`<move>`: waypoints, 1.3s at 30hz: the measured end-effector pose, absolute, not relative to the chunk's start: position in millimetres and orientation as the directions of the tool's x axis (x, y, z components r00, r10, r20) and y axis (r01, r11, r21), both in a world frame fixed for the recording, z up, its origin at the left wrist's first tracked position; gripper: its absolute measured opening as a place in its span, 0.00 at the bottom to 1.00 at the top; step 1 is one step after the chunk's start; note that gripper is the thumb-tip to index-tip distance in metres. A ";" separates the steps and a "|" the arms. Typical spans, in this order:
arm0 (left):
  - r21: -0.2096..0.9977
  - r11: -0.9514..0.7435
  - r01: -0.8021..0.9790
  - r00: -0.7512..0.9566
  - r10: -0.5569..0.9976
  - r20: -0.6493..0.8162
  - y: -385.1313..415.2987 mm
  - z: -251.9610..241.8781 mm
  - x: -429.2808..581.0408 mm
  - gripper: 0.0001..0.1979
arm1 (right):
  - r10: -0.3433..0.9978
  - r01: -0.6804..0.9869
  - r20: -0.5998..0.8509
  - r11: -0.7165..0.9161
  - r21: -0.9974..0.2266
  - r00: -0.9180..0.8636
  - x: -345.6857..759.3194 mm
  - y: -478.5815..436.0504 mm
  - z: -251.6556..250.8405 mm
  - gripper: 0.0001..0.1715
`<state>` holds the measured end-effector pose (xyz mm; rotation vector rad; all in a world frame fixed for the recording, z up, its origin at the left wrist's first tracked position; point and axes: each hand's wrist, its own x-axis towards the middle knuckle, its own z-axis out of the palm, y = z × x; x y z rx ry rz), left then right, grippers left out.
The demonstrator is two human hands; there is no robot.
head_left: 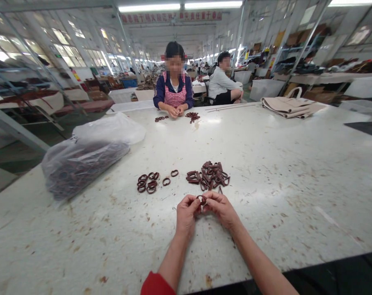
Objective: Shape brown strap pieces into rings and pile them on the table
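Note:
Between my two hands is a small dark brown strap loop [201, 198], bent into a ring just above the table. My left hand [187, 211] pinches its left side between thumb and fingers. On its right side my right hand [220, 207] has the same kind of pinch. Just beyond the hands lies a heap of flattened brown loops [208, 175]. To the left of that sits a group of rounded brown loops [147, 182], with two single loops [170, 178] lying apart from it.
A clear plastic bag [87, 159] full of dark pieces rests on the table's left side. Across the white table [265, 196] a person in a checked apron [174, 90] handles similar loops. Folded beige fabric [288, 106] lies at the far right.

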<state>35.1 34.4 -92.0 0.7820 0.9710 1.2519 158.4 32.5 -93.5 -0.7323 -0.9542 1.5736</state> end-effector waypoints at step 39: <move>0.879 -0.174 0.444 -0.166 0.948 0.271 33.4 -92.1 32.1 0.08 | 0.904 0.668 0.419 0.263 -0.696 0.081 129.9 21.9 -105.9 0.10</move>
